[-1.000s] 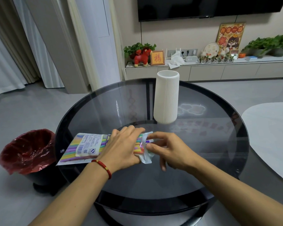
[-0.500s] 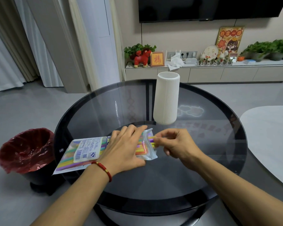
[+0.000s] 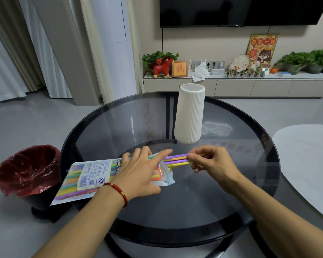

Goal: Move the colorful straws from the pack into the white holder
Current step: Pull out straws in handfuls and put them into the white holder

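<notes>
A clear plastic pack (image 3: 88, 178) of colorful straws lies on the round dark glass table (image 3: 222, 183), its left end over the table's edge. My left hand (image 3: 140, 174) presses flat on the pack near its open right end. My right hand (image 3: 211, 164) pinches a few purple and yellow straws (image 3: 177, 159), which stick partway out of the pack's opening. The tall ribbed white holder (image 3: 190, 113) stands upright behind my hands, with its inside hidden from view.
A black bin with a red liner (image 3: 26, 172) stands on the floor left of the table. A white tabletop (image 3: 309, 162) sits close on the right. A low cabinet with plants and ornaments (image 3: 231, 84) runs along the far wall.
My right hand has moved to the right, drawing a few straws partway out of the pack. My left hand has stayed pressed on the pack.
</notes>
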Action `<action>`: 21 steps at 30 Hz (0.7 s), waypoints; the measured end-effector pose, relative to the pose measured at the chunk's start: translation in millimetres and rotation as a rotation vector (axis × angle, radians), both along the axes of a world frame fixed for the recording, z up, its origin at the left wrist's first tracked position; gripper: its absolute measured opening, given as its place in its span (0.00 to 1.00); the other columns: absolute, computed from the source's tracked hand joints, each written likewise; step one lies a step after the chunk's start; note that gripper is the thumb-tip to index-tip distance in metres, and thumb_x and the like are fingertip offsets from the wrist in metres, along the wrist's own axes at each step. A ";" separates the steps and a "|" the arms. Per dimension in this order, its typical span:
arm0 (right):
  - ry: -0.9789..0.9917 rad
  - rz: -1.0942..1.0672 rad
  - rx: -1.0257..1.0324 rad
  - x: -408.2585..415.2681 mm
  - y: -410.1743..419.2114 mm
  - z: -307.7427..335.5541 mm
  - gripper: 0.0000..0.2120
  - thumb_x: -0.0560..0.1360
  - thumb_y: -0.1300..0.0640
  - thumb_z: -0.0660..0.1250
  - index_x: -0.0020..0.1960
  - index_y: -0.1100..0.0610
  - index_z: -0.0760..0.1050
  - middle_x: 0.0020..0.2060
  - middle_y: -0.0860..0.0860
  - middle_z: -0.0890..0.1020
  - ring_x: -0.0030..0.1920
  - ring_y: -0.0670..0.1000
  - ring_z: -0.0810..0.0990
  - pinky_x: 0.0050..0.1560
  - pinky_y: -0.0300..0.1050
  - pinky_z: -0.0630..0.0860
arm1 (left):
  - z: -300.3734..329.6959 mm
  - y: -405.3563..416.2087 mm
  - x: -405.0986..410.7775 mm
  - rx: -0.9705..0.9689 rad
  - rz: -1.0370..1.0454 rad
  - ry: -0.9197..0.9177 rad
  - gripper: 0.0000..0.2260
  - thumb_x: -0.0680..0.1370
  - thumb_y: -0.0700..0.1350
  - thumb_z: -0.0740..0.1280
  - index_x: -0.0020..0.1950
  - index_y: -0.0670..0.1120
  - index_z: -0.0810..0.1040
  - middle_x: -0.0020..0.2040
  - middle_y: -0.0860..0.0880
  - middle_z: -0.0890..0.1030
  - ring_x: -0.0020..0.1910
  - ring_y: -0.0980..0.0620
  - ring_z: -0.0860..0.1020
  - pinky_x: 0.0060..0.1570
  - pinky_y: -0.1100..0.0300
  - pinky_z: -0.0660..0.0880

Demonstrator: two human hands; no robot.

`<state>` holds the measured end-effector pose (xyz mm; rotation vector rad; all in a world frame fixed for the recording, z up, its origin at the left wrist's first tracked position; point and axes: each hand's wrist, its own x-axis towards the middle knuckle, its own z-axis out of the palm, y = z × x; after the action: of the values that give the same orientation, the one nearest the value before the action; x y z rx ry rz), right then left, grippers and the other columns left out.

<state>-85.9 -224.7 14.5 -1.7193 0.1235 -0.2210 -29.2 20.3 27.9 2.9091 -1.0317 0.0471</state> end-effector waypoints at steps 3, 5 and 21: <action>-0.012 0.033 -0.053 -3.6 -8.1 3.7 0.02 0.75 0.60 0.78 0.45 0.59 0.89 0.35 0.61 0.87 0.33 0.55 0.85 0.38 0.44 0.85 | -0.8 -1.0 -3.7 -0.071 0.029 0.093 0.43 0.64 0.75 0.65 0.73 0.71 0.48 0.68 0.50 0.64 0.68 0.46 0.65 0.71 0.32 0.56; -0.040 0.035 -0.129 -5.8 -10.9 7.8 0.05 0.73 0.58 0.78 0.46 0.59 0.88 0.35 0.61 0.87 0.34 0.55 0.85 0.40 0.45 0.86 | 1.9 -6.0 -4.1 -0.149 0.076 0.128 0.35 0.65 0.79 0.56 0.70 0.69 0.58 0.71 0.51 0.65 0.70 0.47 0.66 0.72 0.31 0.53; -0.235 -0.476 -0.235 -28.2 -17.7 43.3 0.23 0.73 0.35 0.70 0.59 0.49 0.73 0.54 0.54 0.81 0.35 0.53 0.82 0.27 0.46 0.79 | 2.1 -28.7 -1.5 -0.090 0.160 -0.009 0.12 0.84 0.57 0.50 0.58 0.51 0.67 0.57 0.49 0.73 0.55 0.45 0.73 0.63 0.42 0.67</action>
<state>-114.1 -242.4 57.8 -1.8613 0.3443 -0.8129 -30.7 -8.3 30.0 2.9043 -0.7749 0.1107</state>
